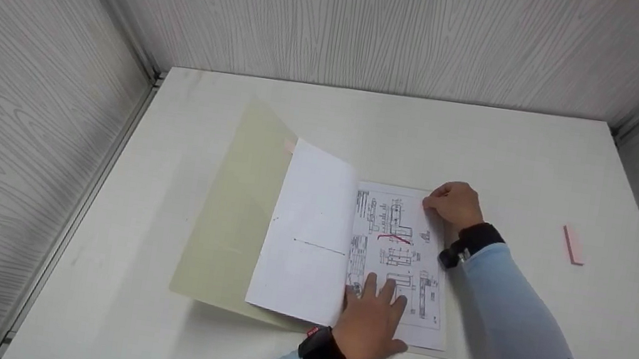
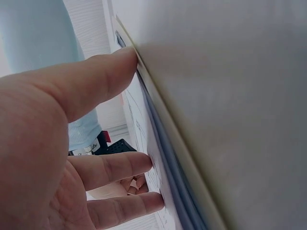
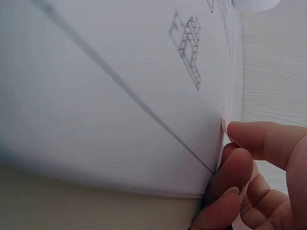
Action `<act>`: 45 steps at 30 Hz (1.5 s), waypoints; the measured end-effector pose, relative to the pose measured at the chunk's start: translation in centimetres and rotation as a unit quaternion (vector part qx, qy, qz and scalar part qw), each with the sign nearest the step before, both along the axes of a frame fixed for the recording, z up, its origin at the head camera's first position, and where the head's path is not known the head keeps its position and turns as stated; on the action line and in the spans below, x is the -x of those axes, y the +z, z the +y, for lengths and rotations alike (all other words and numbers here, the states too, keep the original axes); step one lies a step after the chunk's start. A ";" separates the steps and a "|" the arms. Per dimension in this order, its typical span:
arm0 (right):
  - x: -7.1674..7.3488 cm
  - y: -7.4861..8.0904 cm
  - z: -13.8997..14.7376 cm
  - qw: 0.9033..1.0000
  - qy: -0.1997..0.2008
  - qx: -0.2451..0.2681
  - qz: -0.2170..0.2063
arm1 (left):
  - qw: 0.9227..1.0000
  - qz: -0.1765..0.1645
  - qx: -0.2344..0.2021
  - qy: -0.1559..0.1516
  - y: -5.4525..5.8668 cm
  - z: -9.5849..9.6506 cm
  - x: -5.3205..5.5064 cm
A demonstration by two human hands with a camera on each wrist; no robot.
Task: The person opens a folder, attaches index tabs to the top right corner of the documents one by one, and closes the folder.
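Observation:
A pale green folder (image 1: 229,210) lies open, its left cover raised, with a turned white sheet (image 1: 307,241) standing partly up beside it. On the right side is a page (image 1: 420,334) printed with technical drawings and a red mark. My left hand (image 1: 369,323) rests on the lower part of that page, fingers spread, thumb at the folder's bottom edge (image 2: 158,100). At the page's upper right edge my right hand (image 1: 456,203) pinches a small pale pink sticky note (image 3: 224,120) between thumb and fingers. Part of the note is hidden by the fingers.
A pink sticky note pad (image 1: 574,245) lies on the white table (image 1: 549,169), right of the folder. Another pink tab (image 1: 289,146) shows at the edge of the turned sheet. Wood-grained panels (image 1: 342,24) enclose the table at the back and sides.

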State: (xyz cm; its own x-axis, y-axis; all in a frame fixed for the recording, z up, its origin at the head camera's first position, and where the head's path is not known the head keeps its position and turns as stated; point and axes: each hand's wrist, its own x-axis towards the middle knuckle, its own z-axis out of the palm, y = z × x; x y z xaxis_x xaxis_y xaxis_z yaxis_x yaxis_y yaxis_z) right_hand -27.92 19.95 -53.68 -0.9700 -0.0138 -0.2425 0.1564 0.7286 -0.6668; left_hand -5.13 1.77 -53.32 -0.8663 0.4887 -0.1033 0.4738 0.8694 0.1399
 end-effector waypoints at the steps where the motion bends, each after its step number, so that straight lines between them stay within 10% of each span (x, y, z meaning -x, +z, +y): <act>1: 0.0 0.0 0.0 1.000 -0.001 0.000 -0.002 | 1.000 0.000 0.000 0.000 0.0 0.0 0.0; 45: -0.1 0.1 -0.4 0.999 0.012 -0.037 0.025 | 1.000 0.003 0.007 -0.003 0.4 0.0 -0.1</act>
State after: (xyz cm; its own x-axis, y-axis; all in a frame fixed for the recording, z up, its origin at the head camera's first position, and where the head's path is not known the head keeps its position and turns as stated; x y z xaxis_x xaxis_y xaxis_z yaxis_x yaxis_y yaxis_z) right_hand -27.86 19.51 -53.61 -0.9806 -0.0215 -0.1946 0.1056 0.7788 -0.6183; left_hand -4.98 1.74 -52.95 -0.8645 0.4917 -0.1039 0.4791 0.8688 0.1251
